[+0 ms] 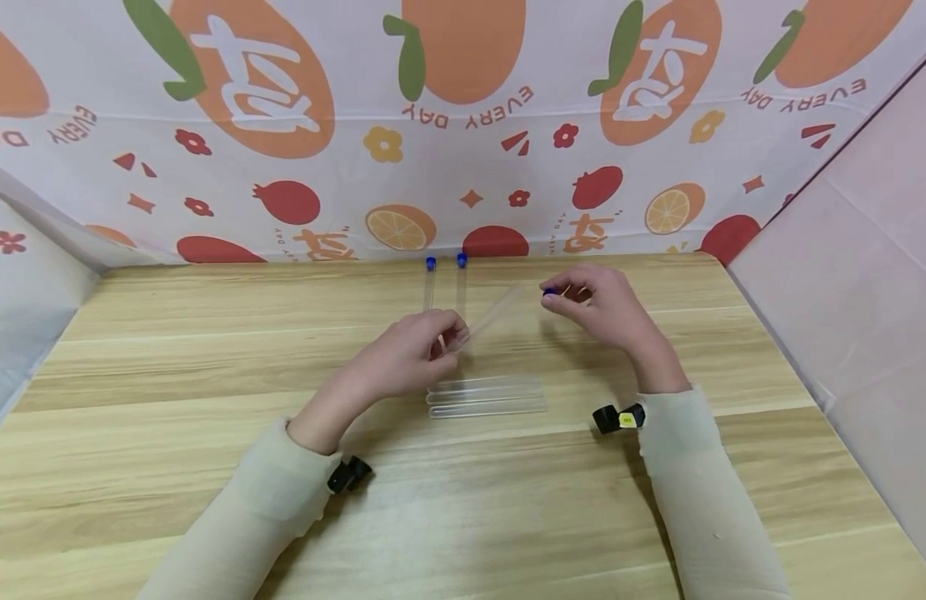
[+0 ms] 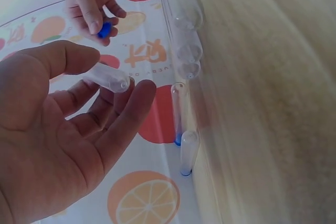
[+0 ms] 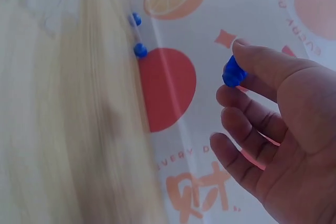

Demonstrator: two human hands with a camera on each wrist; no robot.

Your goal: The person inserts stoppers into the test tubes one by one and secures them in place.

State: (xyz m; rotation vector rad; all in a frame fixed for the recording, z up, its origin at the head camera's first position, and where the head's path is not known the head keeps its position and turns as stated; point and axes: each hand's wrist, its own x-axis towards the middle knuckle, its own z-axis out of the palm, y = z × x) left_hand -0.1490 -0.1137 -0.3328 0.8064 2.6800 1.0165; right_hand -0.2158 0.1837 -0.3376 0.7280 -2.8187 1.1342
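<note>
The left hand (image 1: 406, 357) pinches a clear test tube (image 1: 496, 308), tilted over the wood-grain table (image 1: 463, 508); and the right hand (image 1: 603, 310) pinches a blue cap (image 1: 548, 292), near the tube's raised end, apart from it!

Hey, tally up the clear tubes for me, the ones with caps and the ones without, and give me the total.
Capped tubes: 2
Uncapped tubes lying on the table: 3
Uncapped tube in the left hand: 1
Total: 6 tubes
</note>
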